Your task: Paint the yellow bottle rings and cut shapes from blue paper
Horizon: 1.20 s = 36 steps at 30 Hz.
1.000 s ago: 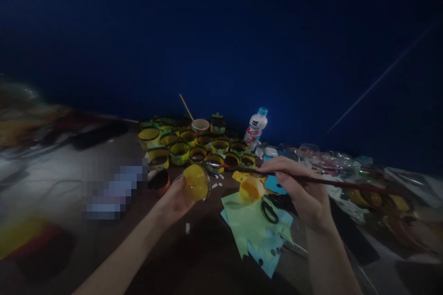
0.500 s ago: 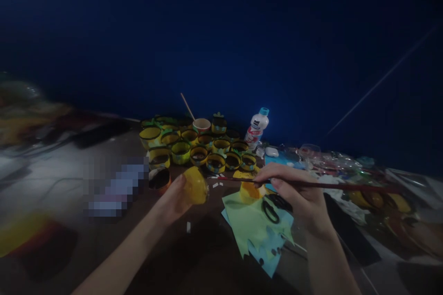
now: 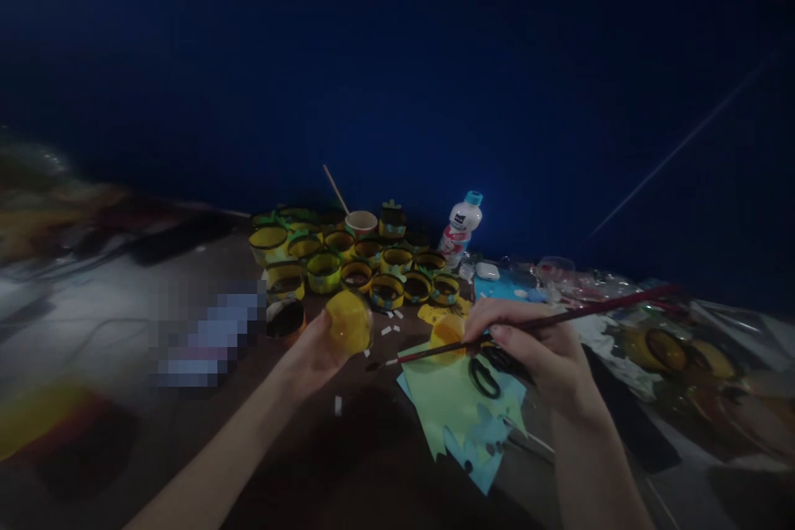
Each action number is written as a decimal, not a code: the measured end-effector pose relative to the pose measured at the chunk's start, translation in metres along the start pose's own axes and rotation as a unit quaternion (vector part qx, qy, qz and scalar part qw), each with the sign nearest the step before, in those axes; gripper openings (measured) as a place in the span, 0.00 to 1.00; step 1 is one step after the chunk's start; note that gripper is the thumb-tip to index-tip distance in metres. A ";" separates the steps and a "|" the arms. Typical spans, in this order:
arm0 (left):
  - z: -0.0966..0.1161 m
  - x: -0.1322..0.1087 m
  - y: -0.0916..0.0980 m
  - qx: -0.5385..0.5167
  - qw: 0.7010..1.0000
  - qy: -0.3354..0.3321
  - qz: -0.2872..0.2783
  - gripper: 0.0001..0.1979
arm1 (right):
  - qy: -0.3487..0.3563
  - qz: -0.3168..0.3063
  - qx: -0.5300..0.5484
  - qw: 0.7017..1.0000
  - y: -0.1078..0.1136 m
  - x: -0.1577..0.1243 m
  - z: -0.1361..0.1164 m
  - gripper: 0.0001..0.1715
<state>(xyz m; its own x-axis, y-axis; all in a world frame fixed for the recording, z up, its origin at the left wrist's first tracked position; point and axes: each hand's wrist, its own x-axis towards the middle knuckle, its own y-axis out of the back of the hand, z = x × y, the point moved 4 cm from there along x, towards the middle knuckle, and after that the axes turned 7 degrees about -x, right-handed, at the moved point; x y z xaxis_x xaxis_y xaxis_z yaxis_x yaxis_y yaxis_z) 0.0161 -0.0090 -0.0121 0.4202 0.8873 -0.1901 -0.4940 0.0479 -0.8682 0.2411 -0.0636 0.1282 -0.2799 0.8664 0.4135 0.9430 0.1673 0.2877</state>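
Note:
My left hand grips a small yellow cup by its side, with its round face turned partly toward me. In my right hand is a long dark-red paintbrush, pinched between thumb and fingers. Its dark tip points left and down, just below and right of the cup, apart from it. Beneath the right hand lie green paper, blue paper and black-handled scissors. Another yellow cup stands behind the green paper, partly hidden by the brush and hand.
Several yellow and green cups crowd the back of the table, beside a paper cup with a stick in it. A white bottle with a blue cap stands right of them. Clear plastic pieces lie at the right; white scraps are scattered mid-table.
The brush has tilted, its tip swinging down and toward me while its back end rises. The yellow cup has turned in my left hand, showing more of its round face.

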 end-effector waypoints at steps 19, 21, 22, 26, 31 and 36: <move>-0.002 -0.001 0.002 -0.027 0.997 0.032 0.068 0.15 | 0.044 0.101 -0.016 0.994 0.009 0.000 0.000 0.13; -0.002 -0.001 0.002 -0.031 0.997 0.034 0.066 0.15 | 0.021 0.061 -0.001 0.998 0.006 -0.001 0.002 0.12; -0.003 -0.001 0.003 -0.033 0.997 0.035 0.066 0.14 | 0.005 0.039 -0.002 0.999 0.004 -0.001 0.004 0.12; -0.004 -0.002 0.002 -0.038 0.996 0.030 0.068 0.13 | -0.023 0.024 -0.032 0.999 -0.003 0.001 0.007 0.11; -0.003 -0.003 -0.003 -0.051 0.995 0.023 0.077 0.10 | 0.009 0.101 -0.069 0.992 0.001 0.004 0.004 0.13; 0.000 -0.002 -0.008 -0.053 0.996 0.012 0.075 0.12 | 0.062 0.182 -0.079 0.978 0.007 0.004 0.002 0.13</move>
<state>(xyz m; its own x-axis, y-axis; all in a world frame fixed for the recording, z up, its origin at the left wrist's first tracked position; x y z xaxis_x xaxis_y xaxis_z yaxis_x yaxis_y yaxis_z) 0.0192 -0.0107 -0.0049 0.3664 0.8695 -0.3312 -0.4693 -0.1347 -0.8727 0.2473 -0.0573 0.1301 0.0413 0.7898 0.6120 0.9474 -0.2255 0.2270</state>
